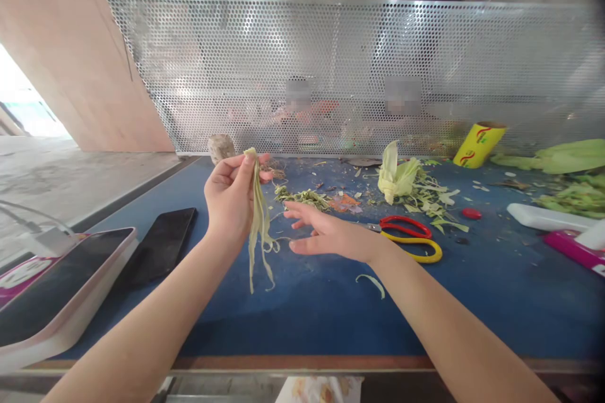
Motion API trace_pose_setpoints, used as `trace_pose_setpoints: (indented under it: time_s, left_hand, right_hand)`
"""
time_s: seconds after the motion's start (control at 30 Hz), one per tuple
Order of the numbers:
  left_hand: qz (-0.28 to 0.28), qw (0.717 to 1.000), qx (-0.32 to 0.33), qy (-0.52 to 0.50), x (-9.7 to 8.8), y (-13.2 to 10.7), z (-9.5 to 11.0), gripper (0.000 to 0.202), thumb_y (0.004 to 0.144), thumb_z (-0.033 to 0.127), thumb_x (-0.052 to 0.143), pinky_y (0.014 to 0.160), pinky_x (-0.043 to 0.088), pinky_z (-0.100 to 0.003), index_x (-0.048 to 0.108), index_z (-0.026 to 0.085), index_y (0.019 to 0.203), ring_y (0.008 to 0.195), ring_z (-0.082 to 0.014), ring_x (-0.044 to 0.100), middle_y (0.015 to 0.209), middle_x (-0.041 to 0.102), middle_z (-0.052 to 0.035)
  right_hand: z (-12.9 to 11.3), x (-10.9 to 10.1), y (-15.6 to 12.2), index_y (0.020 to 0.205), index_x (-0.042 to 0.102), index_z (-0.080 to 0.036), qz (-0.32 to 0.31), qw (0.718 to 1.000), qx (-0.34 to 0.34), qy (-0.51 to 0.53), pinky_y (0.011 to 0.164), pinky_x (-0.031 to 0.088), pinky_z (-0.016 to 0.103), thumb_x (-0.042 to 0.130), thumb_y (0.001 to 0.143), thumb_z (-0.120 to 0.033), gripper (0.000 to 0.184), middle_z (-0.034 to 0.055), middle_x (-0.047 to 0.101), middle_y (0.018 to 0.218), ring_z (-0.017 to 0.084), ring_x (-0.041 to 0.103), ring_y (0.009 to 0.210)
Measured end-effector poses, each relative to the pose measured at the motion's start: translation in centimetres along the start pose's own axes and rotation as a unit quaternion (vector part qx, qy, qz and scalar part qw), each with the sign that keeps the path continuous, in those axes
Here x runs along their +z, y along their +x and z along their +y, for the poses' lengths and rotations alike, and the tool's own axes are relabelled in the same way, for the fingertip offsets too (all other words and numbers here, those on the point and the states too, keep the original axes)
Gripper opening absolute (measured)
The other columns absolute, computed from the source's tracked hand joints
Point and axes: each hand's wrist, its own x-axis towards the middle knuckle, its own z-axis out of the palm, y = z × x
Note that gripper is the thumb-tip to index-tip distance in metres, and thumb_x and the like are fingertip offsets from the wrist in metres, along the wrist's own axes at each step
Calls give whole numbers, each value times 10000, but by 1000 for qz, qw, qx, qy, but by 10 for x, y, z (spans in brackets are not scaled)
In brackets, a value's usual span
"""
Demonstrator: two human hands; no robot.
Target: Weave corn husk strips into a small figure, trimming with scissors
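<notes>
My left hand [232,198] is raised over the blue table [302,315] and pinches the top of a bundle of thin pale green husk strips [259,227], which hang down from its fingers. My right hand [326,231] hovers just right of the strips, palm turned left, fingers spread and holding nothing. A small heap of shredded strips [305,197] lies just beyond my right hand.
Red and yellow scissors [410,236] lie right of my right hand. Behind them sit a pale husk [396,177] with scraps, a red cap [471,213] and a yellow roll [478,143]. A black phone [161,244] and a tablet [57,286] lie at left. A perforated metal screen [359,69] closes the far edge.
</notes>
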Motion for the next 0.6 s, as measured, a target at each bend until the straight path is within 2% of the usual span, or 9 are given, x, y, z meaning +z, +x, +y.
trace_pose_setpoints:
  time_s: [0.07,0.13,0.2,0.33,0.53,0.6]
  left_hand:
    - [-11,1000,2,9,3,-5,0,122,735,264,628,570,526,-219,548,182,695,573,-113,647,747,700,-21]
    - [-23,1000,7,16,5,-8,-1,129,729,267,633,574,525,-226,541,180,701,585,-125,655,712,697,-18]
    - [-32,999,14,20,6,-10,-3,141,719,275,642,581,528,-237,537,181,709,593,-134,660,713,698,-18]
    - [-52,998,42,24,4,-9,-9,150,709,274,650,566,529,-251,532,182,711,590,-145,663,724,701,-20]
    - [-61,995,67,32,2,-3,-15,126,721,250,639,512,509,-236,534,181,710,538,-134,648,729,702,-21]
    - [-55,996,66,21,1,0,-16,126,719,251,643,523,507,-240,537,183,711,553,-135,651,714,700,-9]
  right_hand:
    - [0,9,7,1309,289,-260,3,998,-21,67,925,359,376,557,769,-428,626,76,405,1305,201,402,1165]
    - [2,20,14,1222,387,-240,-2,990,-43,131,887,391,370,575,755,-432,539,70,528,1133,188,495,1047]
    - [3,30,20,1099,465,-233,-8,982,-63,179,843,412,352,618,721,-421,450,44,570,980,175,533,945]
    - [5,39,22,931,513,-225,33,974,-43,218,745,409,318,660,678,-397,339,9,530,810,160,522,798]
    - [8,36,21,831,557,-182,59,983,-18,175,672,345,270,550,782,-280,110,-10,473,708,114,444,672]
    - [9,35,21,760,534,-162,61,981,-15,183,648,325,264,489,819,-283,142,-12,458,674,106,439,650]
